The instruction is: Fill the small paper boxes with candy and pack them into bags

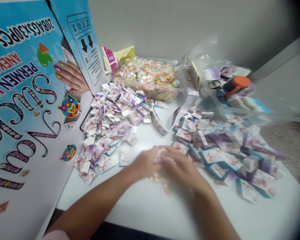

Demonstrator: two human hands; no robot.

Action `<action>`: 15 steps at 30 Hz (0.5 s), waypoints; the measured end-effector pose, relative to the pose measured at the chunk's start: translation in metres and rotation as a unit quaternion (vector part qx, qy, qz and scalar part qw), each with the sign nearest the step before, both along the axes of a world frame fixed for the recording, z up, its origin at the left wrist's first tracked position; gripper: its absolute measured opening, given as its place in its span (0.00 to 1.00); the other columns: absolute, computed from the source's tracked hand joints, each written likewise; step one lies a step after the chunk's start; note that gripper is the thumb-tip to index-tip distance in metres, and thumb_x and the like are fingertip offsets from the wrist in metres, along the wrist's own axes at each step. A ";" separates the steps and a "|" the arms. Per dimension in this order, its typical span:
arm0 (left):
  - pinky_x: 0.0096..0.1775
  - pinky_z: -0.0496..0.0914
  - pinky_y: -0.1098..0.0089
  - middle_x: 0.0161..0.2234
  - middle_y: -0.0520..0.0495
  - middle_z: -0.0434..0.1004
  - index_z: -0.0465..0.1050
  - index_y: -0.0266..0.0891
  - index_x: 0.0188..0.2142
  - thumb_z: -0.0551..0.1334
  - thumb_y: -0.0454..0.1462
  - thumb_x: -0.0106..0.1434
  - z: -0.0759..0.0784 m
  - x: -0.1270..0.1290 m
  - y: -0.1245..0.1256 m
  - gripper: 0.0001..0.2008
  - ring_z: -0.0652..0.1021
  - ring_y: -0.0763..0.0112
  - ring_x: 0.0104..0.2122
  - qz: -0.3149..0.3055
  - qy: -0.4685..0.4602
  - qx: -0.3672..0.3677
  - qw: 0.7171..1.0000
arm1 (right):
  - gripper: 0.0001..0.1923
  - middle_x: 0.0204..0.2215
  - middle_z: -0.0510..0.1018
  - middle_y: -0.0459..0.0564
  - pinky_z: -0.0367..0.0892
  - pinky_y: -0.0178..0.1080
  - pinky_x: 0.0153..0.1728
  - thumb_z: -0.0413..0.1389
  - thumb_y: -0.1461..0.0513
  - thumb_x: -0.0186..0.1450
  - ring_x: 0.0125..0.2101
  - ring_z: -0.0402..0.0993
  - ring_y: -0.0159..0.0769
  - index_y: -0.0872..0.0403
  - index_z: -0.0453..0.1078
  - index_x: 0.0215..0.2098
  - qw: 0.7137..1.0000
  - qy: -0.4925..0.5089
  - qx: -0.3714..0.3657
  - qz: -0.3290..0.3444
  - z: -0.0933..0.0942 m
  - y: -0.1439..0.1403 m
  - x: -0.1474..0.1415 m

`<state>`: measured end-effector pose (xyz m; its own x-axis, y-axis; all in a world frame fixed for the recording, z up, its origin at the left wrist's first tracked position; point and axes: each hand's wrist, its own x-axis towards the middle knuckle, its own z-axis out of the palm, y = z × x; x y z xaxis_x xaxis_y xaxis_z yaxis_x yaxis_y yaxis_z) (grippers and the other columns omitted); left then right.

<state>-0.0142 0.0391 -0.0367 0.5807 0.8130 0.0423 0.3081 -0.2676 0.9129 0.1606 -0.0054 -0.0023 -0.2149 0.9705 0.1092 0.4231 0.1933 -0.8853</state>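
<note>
Both hands are shown at lower centre of the frame, brought together over the white counter (145, 206). The left hand (146, 163) and the right hand (181, 166) are closed jointly around a small pale packet (160, 154), of which only a sliver is visible between the fingers; motion blur hides which fingers carry the grip.

To the left of the hands a heap of small purple-and-white printed cardboard boxes (112, 123) is spread, many with flaps open. To the right a second heap of teal-and-purple boxes (230, 150) is piled as far as the counter's right edge. Behind, at upper centre, a clear plastic tub of multicoloured sweets (150, 78) is placed, and at upper right a clear plastic bag holding an orange-capped object (236, 85). A large blue printed carton (27, 100) is leaned along the left of the frame.

Risks, as judged: the packet may be crushed or dropped, being held blind under two overlapping hands. The right-hand heap may be swept off the edge by a forearm. Loose sweets appear to lie below the hands and may be scattered.
</note>
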 end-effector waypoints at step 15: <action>0.32 0.66 0.74 0.32 0.50 0.75 0.68 0.37 0.44 0.63 0.40 0.60 0.016 -0.006 0.001 0.14 0.75 0.71 0.31 -0.006 -0.086 -0.075 0.993 | 0.11 0.50 0.76 0.54 0.68 0.43 0.52 0.50 0.59 0.72 0.51 0.73 0.41 0.50 0.75 0.43 0.995 -0.015 0.083 -0.055 -0.013 0.000 -0.020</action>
<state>-0.0199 0.0401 -0.0207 0.5849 0.8108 0.0200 0.1418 -0.1265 0.9818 0.1411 -0.0057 -0.0152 -0.1148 0.9572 0.2656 0.4748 0.2877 -0.8317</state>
